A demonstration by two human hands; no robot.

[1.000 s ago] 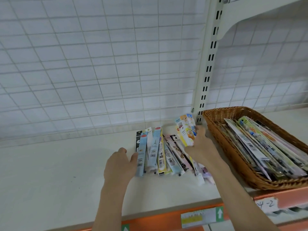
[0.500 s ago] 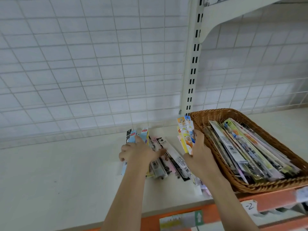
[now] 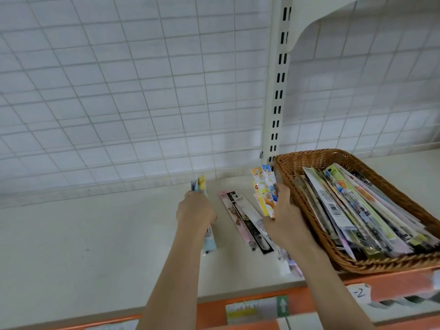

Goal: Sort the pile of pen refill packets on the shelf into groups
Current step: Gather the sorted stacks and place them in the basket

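Observation:
My left hand (image 3: 195, 209) grips a stack of blue and yellow refill packets (image 3: 210, 239), held on edge at the middle of the white shelf (image 3: 83, 246). My right hand (image 3: 283, 215) holds a fan of yellow and blue cartoon-print packets (image 3: 264, 186) upright beside the basket. Between the hands a few pink, black and white packets (image 3: 247, 220) lie flat on the shelf. More packets (image 3: 289, 265) poke out under my right forearm near the shelf's front edge.
A brown wicker basket (image 3: 309, 160) full of long refill packets stands at the right. A slotted white upright (image 3: 276, 91) rises behind it against the wire grid back wall (image 3: 119, 91). An orange front rail (image 3: 238, 308) carries paper labels.
My left hand has gathered the blue and yellow packets out of the pile and lifted them on edge to the left. The right hand kept its fan of packets beside the basket.

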